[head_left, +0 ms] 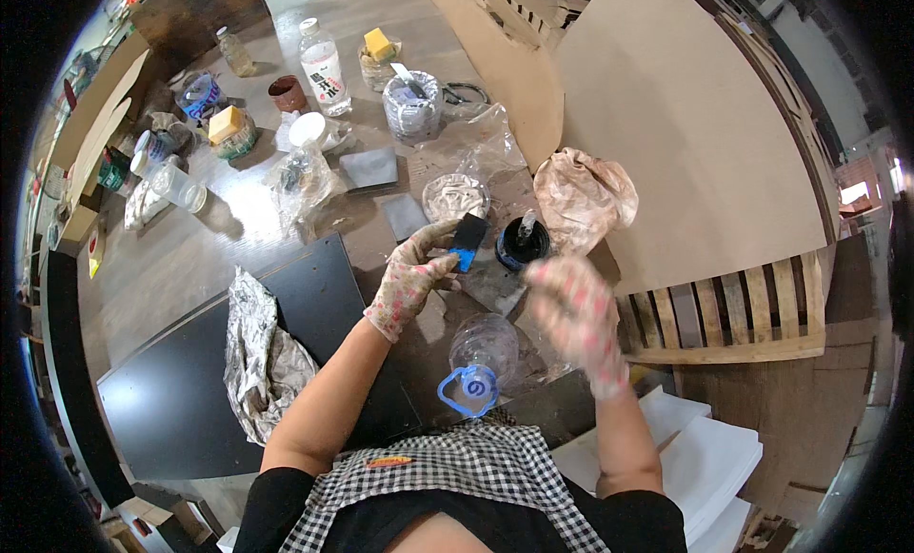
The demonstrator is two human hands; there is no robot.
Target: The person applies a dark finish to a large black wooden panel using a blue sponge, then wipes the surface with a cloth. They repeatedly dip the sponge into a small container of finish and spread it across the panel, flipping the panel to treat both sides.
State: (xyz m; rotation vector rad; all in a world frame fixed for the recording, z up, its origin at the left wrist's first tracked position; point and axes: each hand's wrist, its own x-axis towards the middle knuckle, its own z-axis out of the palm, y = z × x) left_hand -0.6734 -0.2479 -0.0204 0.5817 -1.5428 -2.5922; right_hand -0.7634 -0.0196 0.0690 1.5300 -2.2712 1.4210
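In a stained, patterned work glove, my left hand [411, 275] pinches a small flat piece [468, 233], black with a bright blue end. My right hand [574, 310], gloved in the same pattern, is smeared by motion, so its fingers and anything in them cannot be made out. It is nearest to a jar [514, 261] with dark contents, from which a pale-ended stick [526, 224] stands up. Beyond my left hand sits a round tub [455, 199] holding whitish crumpled material. Close to my body, a clear plastic jug [486, 348] has a blue handle.
A dark panel [314, 306] with a crumpled grey cloth [262, 353] lies at the left. Farther back stand a clear bottle [326, 68], a plastic-wrapped pot [413, 110] and several jars, some topped with yellow sponges [226, 125]. A stained cloth [583, 199] borders large brown boards [695, 125] at right.
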